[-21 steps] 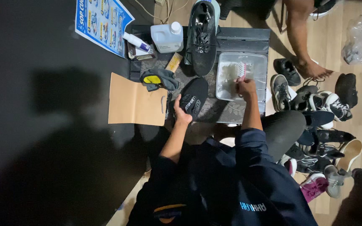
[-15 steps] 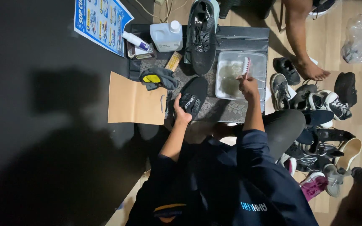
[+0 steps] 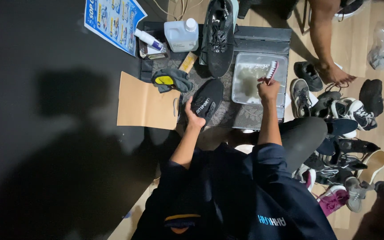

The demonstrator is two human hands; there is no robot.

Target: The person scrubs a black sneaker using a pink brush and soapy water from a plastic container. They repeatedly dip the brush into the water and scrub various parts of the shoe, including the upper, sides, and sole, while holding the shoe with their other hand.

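Brush (image 3: pixel 271 71) now lifted above tub (image 3: pixel 281 58), clenched in right hand (image 3: pixel 268 90) | left hand (image 3: pixel 192 116) grips black insole (image 3: pixel 207 101) at frame centre | insole looks unscrubbed, black shoe (image 3: pixel 218 35) waits above

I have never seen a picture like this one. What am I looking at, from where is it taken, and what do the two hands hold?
No machine is here: a person works with bare hands. The camera sits on the person's head and looks straight down, so you see arms, a dark jacket and bent knees below.

The left hand grips a black insole lying on a patterned mat. The right hand holds a brush with pale bristles over a clear tub of cloudy water.

Also there: a black sneaker, a white jug, a grey cloth, a cardboard sheet. At the right lies a pile of shoes, with another person's foot nearby.
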